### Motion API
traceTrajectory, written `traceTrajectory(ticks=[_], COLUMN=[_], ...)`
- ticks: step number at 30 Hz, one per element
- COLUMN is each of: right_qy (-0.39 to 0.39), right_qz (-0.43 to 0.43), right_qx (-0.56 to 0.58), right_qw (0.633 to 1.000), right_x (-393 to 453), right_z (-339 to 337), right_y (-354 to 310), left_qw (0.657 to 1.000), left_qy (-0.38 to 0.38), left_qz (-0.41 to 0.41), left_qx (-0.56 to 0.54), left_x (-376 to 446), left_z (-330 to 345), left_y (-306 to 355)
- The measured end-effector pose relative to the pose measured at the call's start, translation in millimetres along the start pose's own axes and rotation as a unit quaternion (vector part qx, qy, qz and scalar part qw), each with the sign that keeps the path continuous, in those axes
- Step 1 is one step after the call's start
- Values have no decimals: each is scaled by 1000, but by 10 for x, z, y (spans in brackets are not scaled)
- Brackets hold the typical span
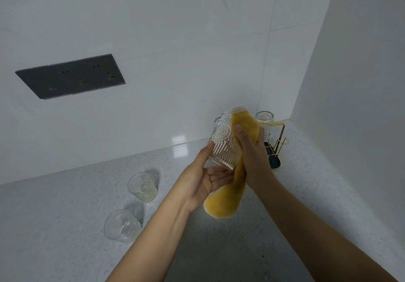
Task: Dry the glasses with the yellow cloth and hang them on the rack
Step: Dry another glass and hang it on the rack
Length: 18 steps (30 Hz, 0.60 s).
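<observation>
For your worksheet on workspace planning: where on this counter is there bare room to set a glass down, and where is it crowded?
Bare speckled grey counter lies left of the two clear glasses, and between them and the wall. The corner is crowded by the gold wire rack holding upturned glasses.

Single head view: looks forward and down from above at counter corner, close over hands, walls filling upper frame.

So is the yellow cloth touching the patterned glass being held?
Touching. The head view shows the right hand pressing the yellow cloth against the patterned glass, no gap visible.
</observation>
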State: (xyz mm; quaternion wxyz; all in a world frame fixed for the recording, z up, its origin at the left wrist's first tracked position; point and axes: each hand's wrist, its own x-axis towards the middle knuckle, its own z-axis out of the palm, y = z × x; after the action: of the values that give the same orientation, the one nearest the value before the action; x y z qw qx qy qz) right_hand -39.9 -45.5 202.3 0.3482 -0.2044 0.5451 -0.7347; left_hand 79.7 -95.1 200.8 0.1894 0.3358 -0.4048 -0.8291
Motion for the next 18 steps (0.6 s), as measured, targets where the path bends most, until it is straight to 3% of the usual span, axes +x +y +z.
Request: traceTrajectory(ticks=[3,5,10,15,18], right_qy=[29,34,-14,7,-12], right_qz=[-11,-24,-48,-49,-84], right_qx=[-37,-63,-77,-81,-110], right_qw=[999,997,996,995,990], right_x=[5,-1,-65,-31,-91], right_z=[36,56,38,8,62], right_y=[41,62,79,83,80], left_qw=[984,971,999,980,971], left_qy=[61,95,3,64,80], left_qz=[123,157,25,91,129], left_qx=[115,151,-45,163,184], left_x=[27,20,-14,30,56], left_z=[84,104,58,17,-13], left_y=[-93,-165,-57,-49,-107])
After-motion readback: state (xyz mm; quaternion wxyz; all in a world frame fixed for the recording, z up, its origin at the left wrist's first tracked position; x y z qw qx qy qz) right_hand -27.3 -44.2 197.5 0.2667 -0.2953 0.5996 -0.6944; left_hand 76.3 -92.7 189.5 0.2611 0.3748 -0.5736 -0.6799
